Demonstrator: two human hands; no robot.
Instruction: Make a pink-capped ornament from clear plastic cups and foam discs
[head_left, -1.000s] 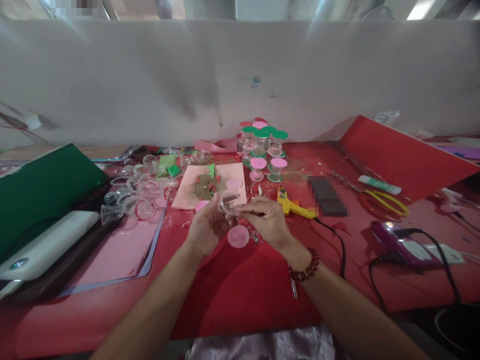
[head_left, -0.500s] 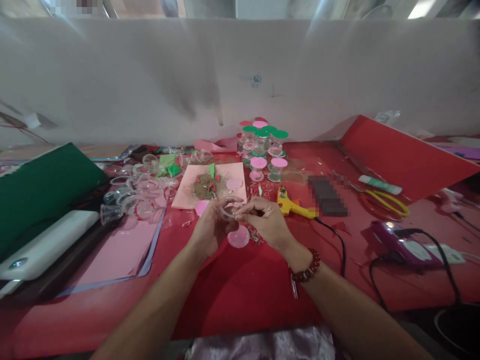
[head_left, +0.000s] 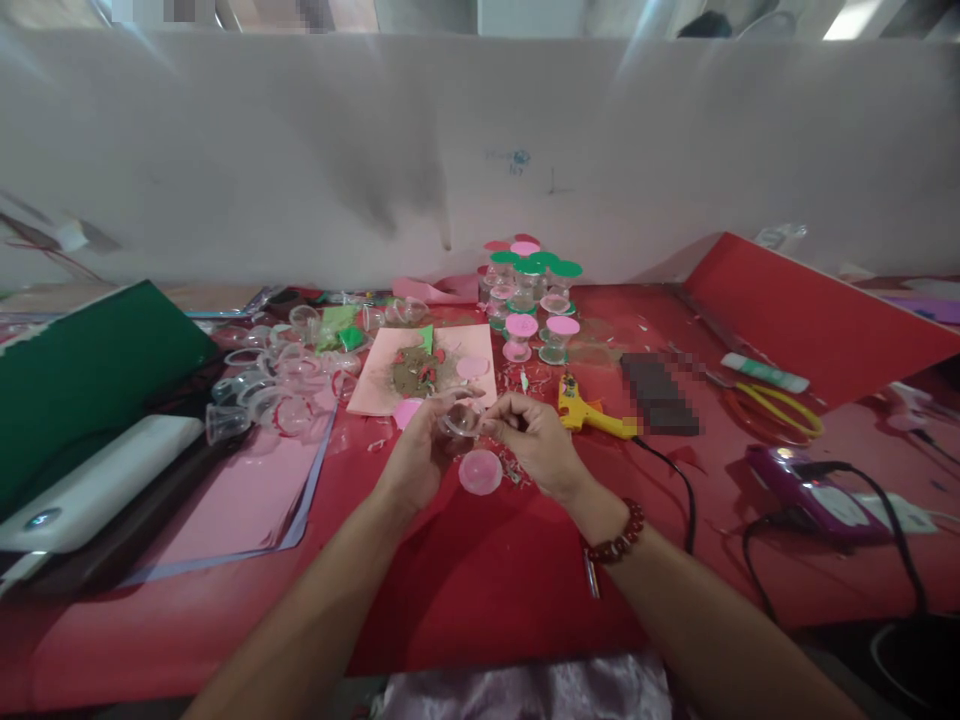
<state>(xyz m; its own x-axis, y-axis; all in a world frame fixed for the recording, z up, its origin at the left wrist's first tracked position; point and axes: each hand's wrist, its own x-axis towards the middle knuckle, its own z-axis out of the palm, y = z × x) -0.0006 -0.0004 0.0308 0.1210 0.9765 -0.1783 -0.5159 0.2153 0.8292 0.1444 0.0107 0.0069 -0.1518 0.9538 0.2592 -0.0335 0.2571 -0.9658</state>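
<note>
My left hand (head_left: 420, 455) is closed around a clear plastic cup (head_left: 459, 420), its round rim turned up towards me. My right hand (head_left: 531, 440) is pinched beside the rim on the right; whatever its fingertips hold, if anything, is too small to make out. Just below the cup, a pink disc (head_left: 480, 472) lies on the red tabletop (head_left: 480, 580). Another pink piece (head_left: 407, 412) shows partly behind my left hand. Beyond both hands is a pale pink sheet (head_left: 375, 375) bearing a brown patch (head_left: 415, 370) with red bits.
Clear cups (head_left: 289, 385) pile up at left by pink paper (head_left: 232, 490) and a white power bank (head_left: 105, 485). Joined cups with green and pink tops (head_left: 562, 327) stand behind. A yellow glue gun (head_left: 596, 418), scissors (head_left: 780, 408) and a purple device (head_left: 810, 495) lie right.
My right fingers have drawn slightly right, away from the middle of the cup's rim. The cup has tilted a little in my left hand. The whole view has shifted slightly.
</note>
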